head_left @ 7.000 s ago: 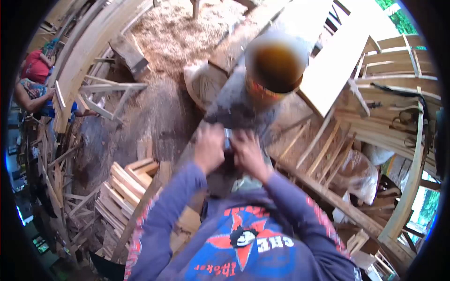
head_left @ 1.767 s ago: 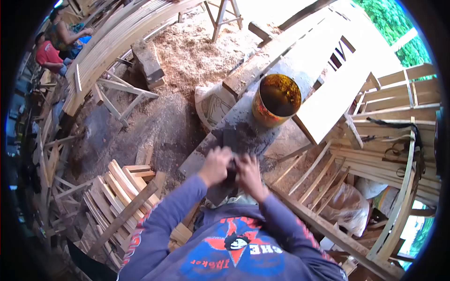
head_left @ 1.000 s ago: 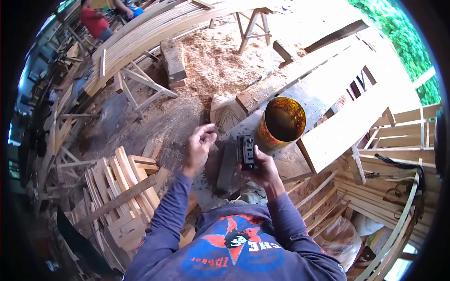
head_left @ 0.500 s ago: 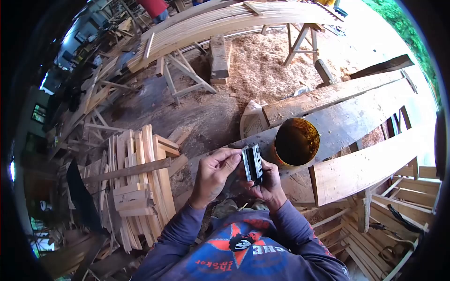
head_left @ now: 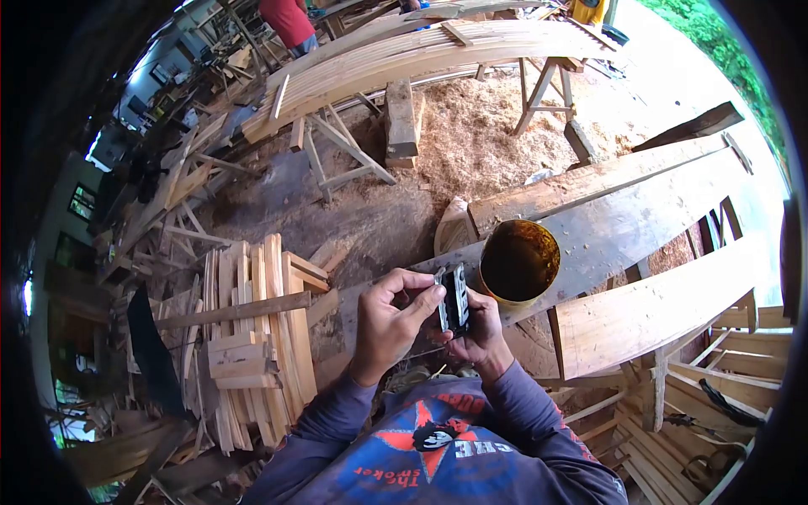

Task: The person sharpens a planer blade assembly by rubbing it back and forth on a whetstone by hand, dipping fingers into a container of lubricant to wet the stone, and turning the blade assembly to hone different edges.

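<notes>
A small black packet with pale lettering and a dark opening along its length (head_left: 455,301) is held upright in front of my chest. My right hand (head_left: 481,332) wraps round its lower right side, thumb along the edge. At the packet's left edge, the thumb and fingers of my left hand (head_left: 389,324) are pinched together; whether a smaller piece sits between them is hidden. Just beyond my right hand, a round tin with brown-stained inner walls and dark contents (head_left: 520,263) stands on a grey plank (head_left: 602,227).
Stacked boards (head_left: 244,328) lie on my left. A thick plank (head_left: 652,307) extends to the right. Long boards (head_left: 396,63) rest on trestles (head_left: 341,151) ahead, over sawdust (head_left: 471,126). A person in a red shirt (head_left: 288,23) stands at the far left.
The view has shifted slightly, so the background sits lower. My left fingertips have moved a little rightward against the packet, which has turned slightly. My right hand keeps its hold.
</notes>
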`<state>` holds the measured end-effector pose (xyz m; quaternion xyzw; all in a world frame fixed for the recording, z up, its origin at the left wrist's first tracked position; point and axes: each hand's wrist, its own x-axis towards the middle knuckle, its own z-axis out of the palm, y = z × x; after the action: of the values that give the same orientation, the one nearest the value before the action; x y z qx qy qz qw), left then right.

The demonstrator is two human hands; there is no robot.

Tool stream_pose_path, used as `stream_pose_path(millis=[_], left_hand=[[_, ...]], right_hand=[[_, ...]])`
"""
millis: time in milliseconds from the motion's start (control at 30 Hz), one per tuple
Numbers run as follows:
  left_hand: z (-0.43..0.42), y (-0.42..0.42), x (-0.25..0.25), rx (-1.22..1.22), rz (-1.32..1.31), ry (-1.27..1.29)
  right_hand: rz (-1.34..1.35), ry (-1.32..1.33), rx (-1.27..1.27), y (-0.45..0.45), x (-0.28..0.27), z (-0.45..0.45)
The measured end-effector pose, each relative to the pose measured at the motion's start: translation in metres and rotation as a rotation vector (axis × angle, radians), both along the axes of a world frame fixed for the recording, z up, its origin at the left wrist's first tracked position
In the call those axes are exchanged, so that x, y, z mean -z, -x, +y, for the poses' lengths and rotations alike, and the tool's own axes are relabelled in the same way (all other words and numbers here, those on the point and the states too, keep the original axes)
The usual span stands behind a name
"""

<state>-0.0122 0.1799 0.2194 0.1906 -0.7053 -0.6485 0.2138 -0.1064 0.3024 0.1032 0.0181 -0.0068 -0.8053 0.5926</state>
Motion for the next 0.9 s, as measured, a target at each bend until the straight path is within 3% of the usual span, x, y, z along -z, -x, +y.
stream_pose_path(millis=[100,167,400,900], left_hand=[[0.002,0.002,-0.009,0.014,-0.018,-0.138],[-0.003,0.003,-0.007,-0.004,-0.048,-0.027],[-0.015,0.006,-0.001,-0.009,-0.076,-0.051],[-0.045,-0.011,-0.006,0.034,-0.143,0.075]], right_hand=[[0.030,-0.025,0.021,-0.001,-0.007,0.004],[0.015,-0.110,0.037,-0.002,-0.016,0.005],[0.014,-0.152,0.059,-0.009,-0.018,0.001],[-0.140,-0.049,0.017,-0.034,-0.014,-0.027]])
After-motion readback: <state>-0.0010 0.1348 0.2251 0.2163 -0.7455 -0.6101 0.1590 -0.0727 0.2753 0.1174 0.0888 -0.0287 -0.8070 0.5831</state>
